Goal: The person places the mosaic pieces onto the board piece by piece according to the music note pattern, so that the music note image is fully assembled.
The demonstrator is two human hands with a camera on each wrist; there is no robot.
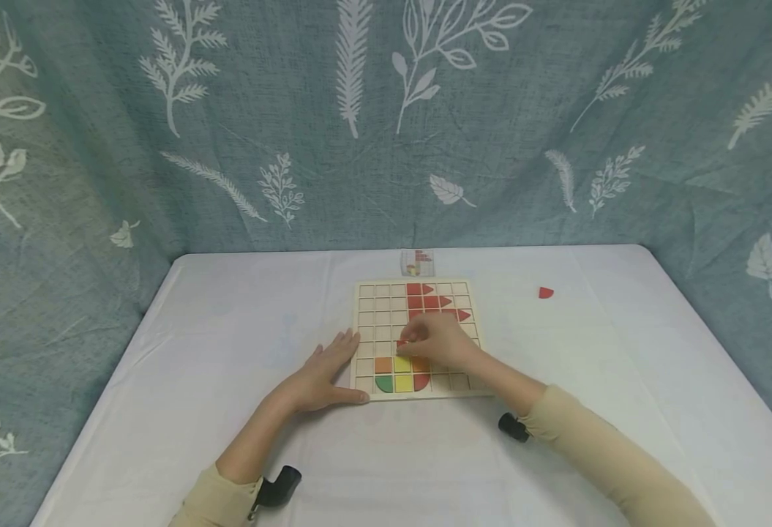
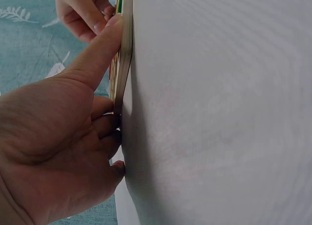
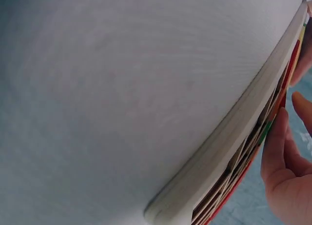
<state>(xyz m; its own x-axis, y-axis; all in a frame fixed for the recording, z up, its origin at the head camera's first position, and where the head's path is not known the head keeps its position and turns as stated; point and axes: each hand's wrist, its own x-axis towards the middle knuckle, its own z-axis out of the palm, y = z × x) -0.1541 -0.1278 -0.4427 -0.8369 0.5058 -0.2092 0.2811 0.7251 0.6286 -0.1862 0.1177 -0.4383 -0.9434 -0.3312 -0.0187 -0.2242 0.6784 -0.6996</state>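
Note:
A square wooden grid board (image 1: 367,329) lies on the table, partly filled with coloured tiles. Its lower rows hold an orange square (image 1: 383,364), yellow squares (image 1: 403,383), a green quarter-round (image 1: 384,383) and a red quarter-round (image 1: 421,383). My left hand (image 1: 325,373) rests at the board's left side, fingers spread along it, with the thumb on the front left corner. Over the board's middle, my right hand (image 1: 440,339) pinches a small red piece (image 1: 401,342) between thumb and fingers, just above the yellow squares. That piece's shape is mostly hidden.
Red squares and pointed red pieces (image 1: 430,301) form rows at the board's upper right. A small pattern card (image 1: 417,262) lies behind the board. One loose red quarter-round (image 1: 546,293) lies to the right on the white-clothed table (image 1: 596,329). A patterned curtain (image 1: 320,197) hangs behind.

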